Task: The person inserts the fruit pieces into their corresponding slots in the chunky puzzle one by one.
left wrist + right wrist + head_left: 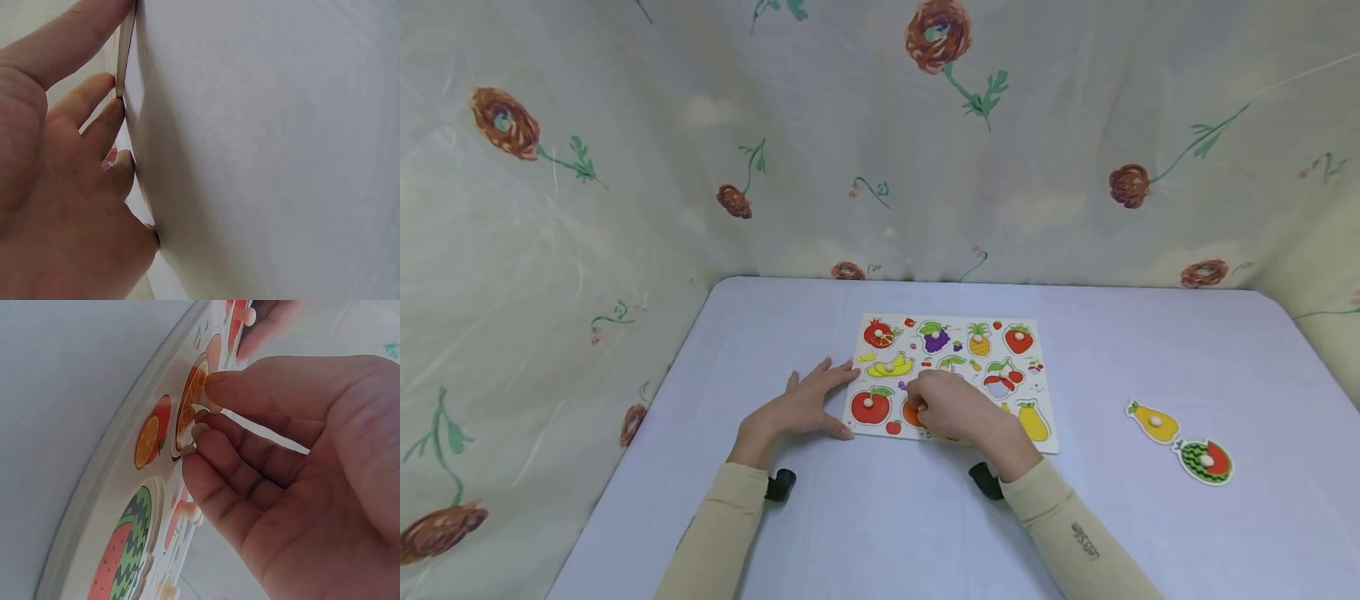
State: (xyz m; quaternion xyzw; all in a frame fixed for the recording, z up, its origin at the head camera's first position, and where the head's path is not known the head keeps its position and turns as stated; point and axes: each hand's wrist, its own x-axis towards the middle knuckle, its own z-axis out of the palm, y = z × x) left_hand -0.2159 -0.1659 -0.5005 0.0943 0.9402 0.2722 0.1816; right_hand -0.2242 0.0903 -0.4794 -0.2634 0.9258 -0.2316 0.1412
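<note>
A white fruit peg puzzle board (955, 321) lies on the table, knobbed fruit pieces in it. My left hand (801, 407) is spread at the board's left side, fingertips at its edge and thumb at the near-left corner. The left wrist view shows those fingers (103, 128) along the board's thin side. Over the lower middle, my right hand (958, 408) pinches the knob of an orange piece (189, 406) between thumb and fingers. That piece sits at its place on the board, overlapping an orange picture there.
To the right of the board lie a loose pear piece (1153, 423) and a watermelon piece (1204, 462), close together. A pear picture (1033, 421) and a watermelon picture (128, 544) show on the board without knobs. Flowered curtain (820, 108) hangs behind the table.
</note>
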